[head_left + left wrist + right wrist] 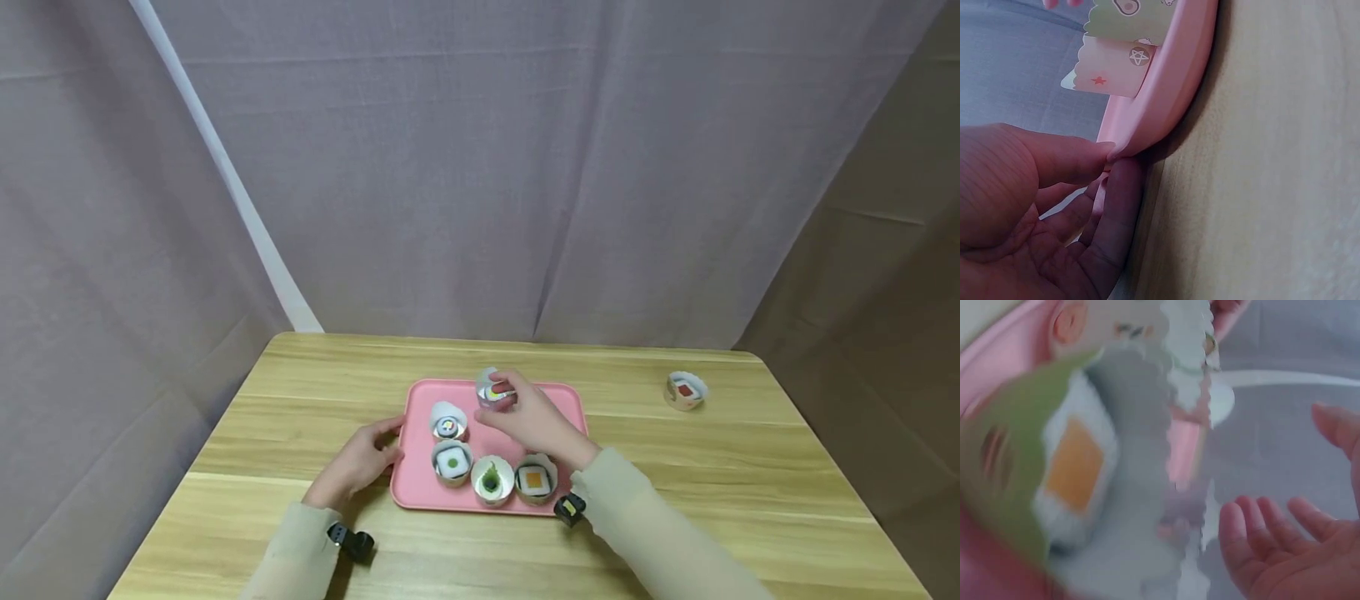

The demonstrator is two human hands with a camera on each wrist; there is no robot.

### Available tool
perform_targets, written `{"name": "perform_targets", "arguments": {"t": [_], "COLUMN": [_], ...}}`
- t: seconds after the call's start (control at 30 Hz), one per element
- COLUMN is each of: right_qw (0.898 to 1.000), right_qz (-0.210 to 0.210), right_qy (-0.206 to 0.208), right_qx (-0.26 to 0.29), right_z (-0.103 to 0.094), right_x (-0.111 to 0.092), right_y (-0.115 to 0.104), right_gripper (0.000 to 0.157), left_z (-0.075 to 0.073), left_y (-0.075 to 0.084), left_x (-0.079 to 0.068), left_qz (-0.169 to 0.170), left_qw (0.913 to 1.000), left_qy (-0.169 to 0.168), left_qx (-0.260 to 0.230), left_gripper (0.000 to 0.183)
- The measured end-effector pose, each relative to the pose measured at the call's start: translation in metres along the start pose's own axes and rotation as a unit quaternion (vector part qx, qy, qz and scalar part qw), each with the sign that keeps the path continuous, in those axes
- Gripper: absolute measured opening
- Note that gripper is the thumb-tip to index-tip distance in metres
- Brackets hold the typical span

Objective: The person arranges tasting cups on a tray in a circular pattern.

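My left hand [365, 457] pinches the left rim of a pink tray [480, 510]; in the left wrist view the thumb [1079, 156] lies on top and a finger underneath. At the tray's back edge, my right hand [528, 412] overlaps a paper cup [486, 379] holding a sushi piece. The right wrist view shows the right fingers [1260, 544] and thumb spread apart, nothing between them. In front of them is a green cup [1022, 437] with an orange-centred sushi piece [1075, 465], blurred.
Along the tray's left and front stand a cup with a round roll [447, 427], one with a green-centred square [452, 462], one with a leafy green roll [491, 481] and the orange-centred one. Off the tray, a cup with a red-centred piece [686, 390] stands at the table's back right.
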State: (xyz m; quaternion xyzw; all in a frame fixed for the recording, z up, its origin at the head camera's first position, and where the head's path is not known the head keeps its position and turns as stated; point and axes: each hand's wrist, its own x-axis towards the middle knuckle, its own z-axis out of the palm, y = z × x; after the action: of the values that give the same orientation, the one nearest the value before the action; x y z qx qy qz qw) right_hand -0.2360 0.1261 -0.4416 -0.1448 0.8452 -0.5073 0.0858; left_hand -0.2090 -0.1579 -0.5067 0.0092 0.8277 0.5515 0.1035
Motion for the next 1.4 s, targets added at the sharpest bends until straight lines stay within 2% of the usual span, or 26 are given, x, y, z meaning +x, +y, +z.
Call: {"name": "perform_targets", "arguments": {"t": [0.17,0.3,0.43,0.6,0.83,0.97,1.2,1.4], "right_qw": [0.999,0.998,0.995,0.985,0.974,0.963,0.934,0.916], "right_qz": [0.002,-0.010,-0.013,-0.014,0.001,0.016,0.073,0.122], "right_qy": [0.035,0.061,0.099,0.168,0.217,0.253,0.334,0.366], "right_qx": [-0.008,-0.021,-0.028,-0.044,-0.061,-0.086,-0.106,-0.110], "right_z": [-0.019,-0.037,-0.058,-0.081,-0.107,-0.121,-0.145,-0.158], "right_x": [-0.010,-0.018,-0.026,-0.034,-0.043,-0.050,-0.056,-0.057], "right_y": [0.005,0.017,0.037,0.064,0.099,0.112,0.129,0.143], "right_gripper": [0.074,0.072,0.072,0.071,0.080,0.089,0.101,0.109], "left_z": [-0.001,-0.001,-0.001,-0.001,-0.001,-0.001,-0.001,-0.001], "left_y": [0.000,0.000,0.001,0.002,0.003,0.003,0.002,0.001], "left_x": [-0.001,-0.002,-0.002,-0.001,0.000,0.000,0.000,0.000], "left_qz": [0.003,0.001,0.000,-0.002,-0.001,-0.001,0.004,0.001], "left_qw": [1.0000,1.0000,1.0000,1.0000,1.0000,1.0000,0.9999,0.9999], "left_qy": [0.002,-0.001,-0.002,0.003,0.000,-0.005,-0.002,-0.002], "left_qx": [0.003,0.002,0.002,0.006,0.009,0.006,0.013,0.011], "left_gripper": [0.053,0.053,0.053,0.053,0.052,0.052,0.053,0.053]}}
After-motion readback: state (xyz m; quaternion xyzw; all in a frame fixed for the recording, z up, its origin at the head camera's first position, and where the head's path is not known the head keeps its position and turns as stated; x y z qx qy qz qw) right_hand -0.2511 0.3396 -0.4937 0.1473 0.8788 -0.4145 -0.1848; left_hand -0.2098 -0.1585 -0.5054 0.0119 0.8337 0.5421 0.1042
